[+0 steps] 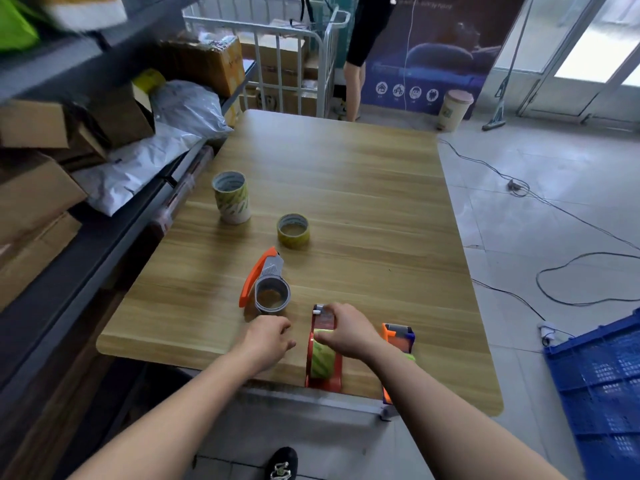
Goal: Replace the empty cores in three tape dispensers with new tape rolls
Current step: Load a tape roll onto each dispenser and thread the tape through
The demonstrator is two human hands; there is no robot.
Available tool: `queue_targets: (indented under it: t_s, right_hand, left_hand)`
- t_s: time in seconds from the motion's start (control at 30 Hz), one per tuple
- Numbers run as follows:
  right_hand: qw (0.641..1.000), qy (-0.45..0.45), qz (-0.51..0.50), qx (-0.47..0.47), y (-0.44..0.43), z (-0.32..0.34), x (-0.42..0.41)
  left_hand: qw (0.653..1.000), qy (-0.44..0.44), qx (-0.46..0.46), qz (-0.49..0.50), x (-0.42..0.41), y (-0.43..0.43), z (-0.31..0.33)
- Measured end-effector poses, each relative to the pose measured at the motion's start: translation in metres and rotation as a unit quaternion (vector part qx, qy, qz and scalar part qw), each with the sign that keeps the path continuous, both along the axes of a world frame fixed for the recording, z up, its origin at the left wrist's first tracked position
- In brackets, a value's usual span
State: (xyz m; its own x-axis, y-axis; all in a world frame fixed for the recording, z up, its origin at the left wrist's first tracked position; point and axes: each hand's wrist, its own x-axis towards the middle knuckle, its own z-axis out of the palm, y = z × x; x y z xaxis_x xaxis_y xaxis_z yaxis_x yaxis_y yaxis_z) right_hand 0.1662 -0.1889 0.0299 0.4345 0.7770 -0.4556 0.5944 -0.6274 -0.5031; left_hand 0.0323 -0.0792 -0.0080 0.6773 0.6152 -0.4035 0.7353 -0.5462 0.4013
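A red tape dispenser [323, 370] stands near the front edge of the wooden table [363, 188], with a yellow-green tape roll in it. My right hand [346, 329] grips its top. My left hand [268, 339] hovers just left of it, fingers loosely curled and holding nothing. An orange-handled dispenser [265, 278] with a grey core [272, 295] lies behind my left hand. A blue and orange dispenser [400, 336] sits partly hidden behind my right wrist. A single yellow tape roll [293, 230] and a stack of rolls [232, 197] stand further back.
Grey shelving with cardboard boxes and white parcel bags [166, 140] runs along the table's left side. A blue plastic crate [602, 386] stands on the floor at the right. Cables cross the tiled floor. A person stands by a white metal cart [294, 46] at the back.
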Motion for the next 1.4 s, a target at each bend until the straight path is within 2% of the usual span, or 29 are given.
queue_targets:
  t_s: [0.17,0.33,0.47,0.6,0.73,0.83,0.97,1.03,1.2,1.3,1.4]
  right_hand:
    - [0.999,-0.028,0.035,0.01,0.031,0.013,-0.011]
    - [0.997,-0.031,0.068,0.01,0.07,0.018,-0.021]
    - [0.997,-0.016,0.065,-0.034,0.108,0.002,-0.028]
    - [0.997,0.022,0.044,-0.064,0.146,-0.015,-0.029]
    - [0.994,0.064,-0.003,-0.085,0.173,-0.028,-0.026]
    - [0.992,0.074,-0.031,-0.095,0.184,-0.036,-0.024]
    - [0.987,0.099,-0.083,-0.092,0.189,-0.042,-0.019]
    - [0.983,0.118,-0.116,-0.08,0.193,-0.041,-0.016]
    - [0.964,0.164,-0.203,-0.042,0.194,-0.039,-0.004]
    - [0.953,0.19,-0.234,-0.021,0.193,-0.031,0.004]
    - [0.957,0.171,-0.233,0.013,0.197,-0.02,0.01]
  left_hand:
    - [0.991,0.015,0.134,-0.007,-0.007,0.036,0.003]
    - [0.988,0.024,0.15,0.015,-0.009,0.073,0.0]
    - [0.995,0.027,0.098,0.023,-0.004,0.103,-0.013]
    - [0.998,0.044,0.043,-0.03,-0.003,0.133,-0.03]
    - [0.997,0.039,-0.047,-0.047,-0.002,0.157,-0.042]
    - [0.99,0.002,-0.143,-0.004,0.005,0.165,-0.041]
    - [0.946,-0.097,-0.29,0.11,0.015,0.17,-0.042]
    - [0.924,-0.134,-0.332,0.135,0.02,0.173,-0.039]
    - [0.86,-0.137,-0.463,0.164,0.026,0.165,-0.033]
    - [0.82,-0.175,-0.492,0.235,0.03,0.166,-0.034]
    - [0.782,-0.22,-0.496,0.305,0.041,0.17,-0.027]
